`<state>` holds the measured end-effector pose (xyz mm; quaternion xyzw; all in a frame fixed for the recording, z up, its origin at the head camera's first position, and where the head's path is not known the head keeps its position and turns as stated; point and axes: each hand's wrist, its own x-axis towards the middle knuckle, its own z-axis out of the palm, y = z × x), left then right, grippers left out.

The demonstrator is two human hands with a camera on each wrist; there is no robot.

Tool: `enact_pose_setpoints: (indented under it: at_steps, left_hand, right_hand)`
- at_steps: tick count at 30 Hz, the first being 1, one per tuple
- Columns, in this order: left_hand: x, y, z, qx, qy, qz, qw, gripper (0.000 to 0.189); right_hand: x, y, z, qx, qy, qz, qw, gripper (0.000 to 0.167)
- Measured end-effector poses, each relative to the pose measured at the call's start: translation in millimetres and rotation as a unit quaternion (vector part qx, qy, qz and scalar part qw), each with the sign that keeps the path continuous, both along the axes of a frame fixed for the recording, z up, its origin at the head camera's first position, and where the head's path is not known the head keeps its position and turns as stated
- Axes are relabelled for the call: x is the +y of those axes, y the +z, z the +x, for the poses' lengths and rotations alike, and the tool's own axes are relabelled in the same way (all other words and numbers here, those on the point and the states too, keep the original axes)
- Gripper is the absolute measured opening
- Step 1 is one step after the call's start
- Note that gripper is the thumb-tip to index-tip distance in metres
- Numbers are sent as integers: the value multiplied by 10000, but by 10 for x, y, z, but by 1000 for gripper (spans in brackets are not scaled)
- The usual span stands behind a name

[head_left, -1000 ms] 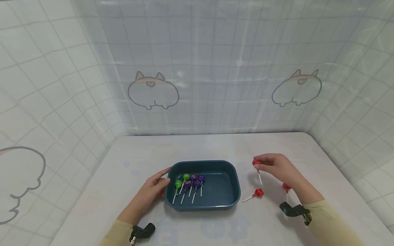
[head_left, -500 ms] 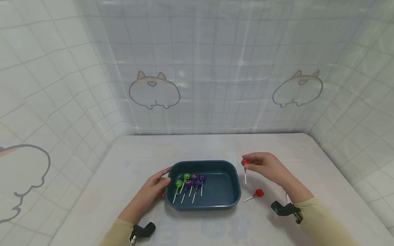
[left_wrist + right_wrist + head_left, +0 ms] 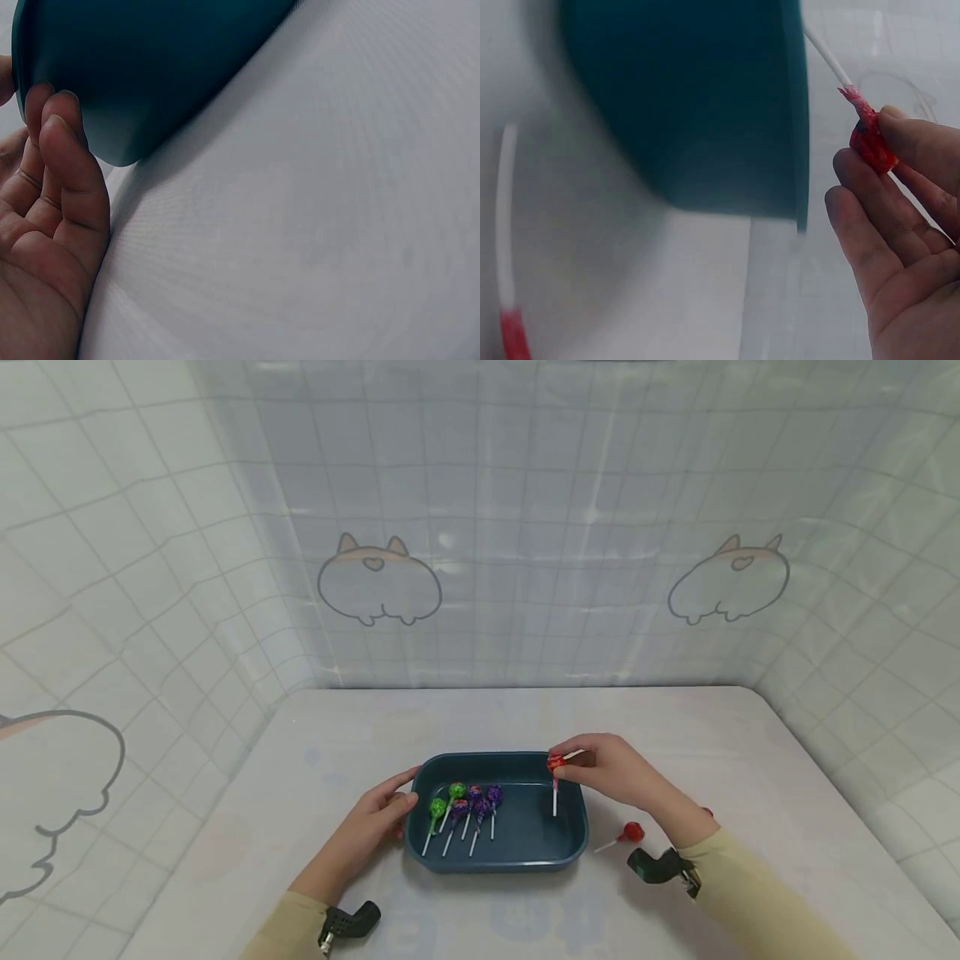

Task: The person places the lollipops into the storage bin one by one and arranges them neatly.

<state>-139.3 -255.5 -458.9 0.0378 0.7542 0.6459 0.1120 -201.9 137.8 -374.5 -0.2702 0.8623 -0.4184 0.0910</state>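
My right hand (image 3: pixel 611 770) pinches the red-wrapped head of a lollipop (image 3: pixel 555 762) between thumb and fingers. Its white stick points down over the right side of a dark teal tray (image 3: pixel 525 839). In the right wrist view, this lollipop (image 3: pixel 874 142) is beside the tray's rim. At the tray's left end, my left hand (image 3: pixel 375 814) holds the edge, thumb at the rim and fingers against the outer wall (image 3: pixel 120 127). Inside, on the left, lie two green lollipops (image 3: pixel 437 808) and several purple ones (image 3: pixel 494 794), heads toward the back.
On the table (image 3: pixel 360 718), right of the tray, lies a red lollipop (image 3: pixel 633 832) with its stick toward the tray. Another red lollipop (image 3: pixel 707 812) is mostly hidden behind my right wrist. A tile-patterned sheet (image 3: pixel 525 527) surrounds the table at the back and sides.
My right hand has carried the red lollipop left, from above the table to over the tray's right side. My left hand stays at the tray's left end.
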Motion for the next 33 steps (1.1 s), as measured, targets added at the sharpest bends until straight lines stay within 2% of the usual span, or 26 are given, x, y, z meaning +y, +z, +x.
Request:
enact_pose_setpoints:
  at_steps: [19,33]
  left_hand:
    - [21,10,-26,-42,41,-22,10000,55]
    - [19,-14,-17,90,-68,56,9999,54]
  right_hand:
    - [-411,-175,-27,512,655,513,9952,24]
    - [-658,-257,-38,789,1200,1130,9832,16]
